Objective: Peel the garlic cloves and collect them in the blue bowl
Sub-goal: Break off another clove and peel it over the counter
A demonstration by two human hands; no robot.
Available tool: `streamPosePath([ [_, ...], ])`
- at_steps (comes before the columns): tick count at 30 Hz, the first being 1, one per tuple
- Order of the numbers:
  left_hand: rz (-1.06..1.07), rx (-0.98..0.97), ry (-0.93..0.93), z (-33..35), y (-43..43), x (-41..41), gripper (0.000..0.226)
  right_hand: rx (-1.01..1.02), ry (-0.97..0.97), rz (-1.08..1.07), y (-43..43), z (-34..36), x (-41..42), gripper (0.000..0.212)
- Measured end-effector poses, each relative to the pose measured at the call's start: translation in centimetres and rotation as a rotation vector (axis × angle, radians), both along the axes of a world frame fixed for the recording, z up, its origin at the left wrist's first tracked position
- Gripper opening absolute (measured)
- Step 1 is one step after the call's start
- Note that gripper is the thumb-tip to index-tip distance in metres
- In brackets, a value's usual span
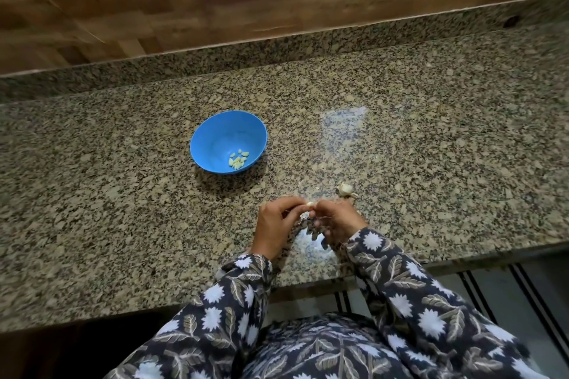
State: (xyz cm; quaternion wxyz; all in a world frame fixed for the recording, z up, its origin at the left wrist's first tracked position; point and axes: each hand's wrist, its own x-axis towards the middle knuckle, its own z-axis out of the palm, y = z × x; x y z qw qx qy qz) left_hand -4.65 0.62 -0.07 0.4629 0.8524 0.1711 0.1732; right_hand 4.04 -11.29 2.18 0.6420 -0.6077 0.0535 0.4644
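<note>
A garlic clove (309, 204) is pinched by left hand (275, 220) and right hand (338, 220); peeled cloves (237, 159) are contained in the blue bowl (215, 129).

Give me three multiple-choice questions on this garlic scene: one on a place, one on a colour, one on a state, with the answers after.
1. Where do the peeled cloves lie?
A. on a plate
B. in the bowl
C. in a pan

2. What colour is the bowl?
A. red
B. white
C. blue

3. What are the left hand and right hand doing?
A. both pinch one clove
B. both lie flat and open
C. one holds a knife

Answers:
1 B, the pale cloves sit at the bowl's bottom.
2 C, its wall and rim are plainly blue.
3 A, the fingers of both hands meet on the clove between them.
</note>
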Motion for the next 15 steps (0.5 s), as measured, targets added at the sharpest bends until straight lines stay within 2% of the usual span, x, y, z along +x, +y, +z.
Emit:
streamPosePath([
  [2,0.034,-0.048,-0.014,0.1,-0.2,0.0,0.019,0.003,-0.031,-0.001,0.0,-0.1,-0.3,0.018],
  [3,0.066,-0.165,-0.015,0.3,-0.4,0.0,0.017,-0.034,-0.147,0.021,0.0,-0.2,-0.5,0.018],
  [5,0.133,-0.542,-0.008,1.0,-0.8,0.3,0.013,-0.204,-0.498,0.107,0.0,-0.7,-0.8,0.016],
  [6,0.158,-0.724,0.0,1.3,-0.9,0.5,0.012,-0.263,-0.593,0.119,0.0,-1.0,-0.9,0.015],
  [8,0.2,-0.905,0.014,1.2,-0.7,0.5,0.012,-0.258,-0.585,0.062,0.1,-1.3,-1.0,0.016],
  [11,0.223,-0.947,0.028,1.0,-0.3,0.2,0.012,-0.274,-0.545,-0.008,-0.2,-1.7,-0.7,0.013],
  [13,0.216,-0.879,0.05,0.9,-0.2,0.0,0.009,-0.316,-0.578,-0.021,-0.5,-1.8,-0.5,0.005],
  [15,0.217,-0.772,0.075,0.8,-0.2,0.0,0.008,-0.326,-0.577,-0.029,-0.6,-2.0,-0.4,0.009],
])
